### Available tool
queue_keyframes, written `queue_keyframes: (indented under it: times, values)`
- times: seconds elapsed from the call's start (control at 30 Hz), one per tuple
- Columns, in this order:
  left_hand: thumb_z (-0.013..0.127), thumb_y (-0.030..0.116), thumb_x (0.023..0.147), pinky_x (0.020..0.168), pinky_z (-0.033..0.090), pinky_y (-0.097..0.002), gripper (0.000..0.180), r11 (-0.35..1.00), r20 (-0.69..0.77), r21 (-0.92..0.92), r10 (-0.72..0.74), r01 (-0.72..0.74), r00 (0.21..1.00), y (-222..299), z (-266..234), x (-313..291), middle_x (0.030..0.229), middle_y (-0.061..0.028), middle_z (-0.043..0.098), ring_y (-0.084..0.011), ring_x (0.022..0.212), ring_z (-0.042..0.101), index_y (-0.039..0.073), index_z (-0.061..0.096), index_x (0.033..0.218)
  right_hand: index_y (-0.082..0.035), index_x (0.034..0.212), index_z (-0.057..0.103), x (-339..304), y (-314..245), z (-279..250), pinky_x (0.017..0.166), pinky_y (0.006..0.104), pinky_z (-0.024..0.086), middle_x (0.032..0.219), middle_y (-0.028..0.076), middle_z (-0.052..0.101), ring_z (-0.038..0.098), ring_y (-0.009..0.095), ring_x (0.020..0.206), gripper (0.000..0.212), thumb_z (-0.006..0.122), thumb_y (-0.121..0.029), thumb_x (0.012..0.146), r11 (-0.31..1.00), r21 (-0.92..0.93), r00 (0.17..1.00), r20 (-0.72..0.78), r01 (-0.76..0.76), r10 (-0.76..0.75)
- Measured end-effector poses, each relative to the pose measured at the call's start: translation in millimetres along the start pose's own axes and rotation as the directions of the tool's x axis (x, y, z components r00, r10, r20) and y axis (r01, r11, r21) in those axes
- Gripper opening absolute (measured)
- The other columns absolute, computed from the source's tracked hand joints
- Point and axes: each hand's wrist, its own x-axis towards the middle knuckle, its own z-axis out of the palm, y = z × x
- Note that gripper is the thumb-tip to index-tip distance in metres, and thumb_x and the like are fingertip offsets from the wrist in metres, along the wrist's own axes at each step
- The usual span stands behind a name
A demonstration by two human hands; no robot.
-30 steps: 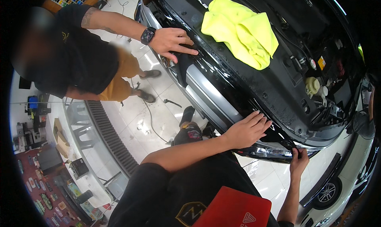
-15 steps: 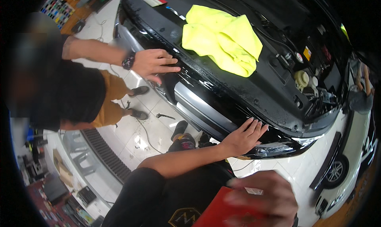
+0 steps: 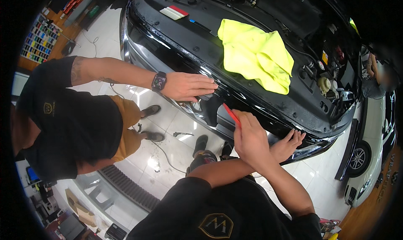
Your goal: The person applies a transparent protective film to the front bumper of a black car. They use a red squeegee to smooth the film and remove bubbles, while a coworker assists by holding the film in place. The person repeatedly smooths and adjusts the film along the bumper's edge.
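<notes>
My left hand (image 3: 287, 146) lies with its fingers outstretched on the glossy black front panel (image 3: 268, 123) of a car, near its right end. My right arm crosses over the left one. In my right hand (image 3: 252, 139) is a red squeegee (image 3: 231, 115), a flat blade whose edge is against or very close to the panel. A co-worker's hand (image 3: 191, 86) rests flat on the same panel farther left. Below that hand hangs a dark flap (image 3: 213, 110) that looks like film.
On the black engine-bay cover (image 3: 197, 51) lie a yellow-green cloth (image 3: 257, 55), a red-and-white squeegee (image 3: 174, 12) and a thin blue-tipped tool (image 3: 200, 26). The co-worker (image 3: 79, 118) stands at left. A removed bumper (image 3: 98, 191) and a cable (image 3: 166, 154) are on the floor. A white car (image 3: 373, 143) stands right.
My right hand has swung up from the lower right with the red squeegee to the panel. My left hand stays on the panel. The view has shifted, and the co-worker's hand now lies flatter.
</notes>
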Motion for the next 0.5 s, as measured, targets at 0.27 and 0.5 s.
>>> queue_keyframes:
  times: [0.27, 0.5]
  values:
    - [0.042, 0.025, 0.107, 0.129, 0.028, -0.0486, 0.063, 0.998, 0.056, 0.042, 0.049, -0.051, 0.997, -10.7, -7.6, -2.0, 0.147, -0.0152, 0.056, -0.0289, 0.142, 0.046, -0.005, 0.038, 0.161, 0.007, 0.13, 0.059, 60.4, -31.2, 43.7, 0.073, 0.0397, 0.063, 0.113, 0.017, 0.063, 0.067, 0.034, 0.101, 0.044, 0.062, -0.004, 0.088, 0.974, -0.214, 0.996, 0.021, -0.078, 0.084]
    - [0.046, 0.025, 0.105, 0.122, 0.032, -0.0466, 0.057, 0.996, 0.012, -0.067, 0.061, -0.06, 0.998, -17.5, -8.6, -5.7, 0.141, -0.0137, 0.057, -0.0278, 0.134, 0.05, -0.003, 0.043, 0.154, 0.006, 0.127, 0.06, 70.4, -45.0, 56.7, 0.068, 0.0335, 0.062, 0.107, 0.014, 0.062, 0.065, 0.028, 0.101, 0.044, 0.065, -0.006, 0.084, 0.941, -0.338, 0.996, 0.081, -0.005, 0.035]
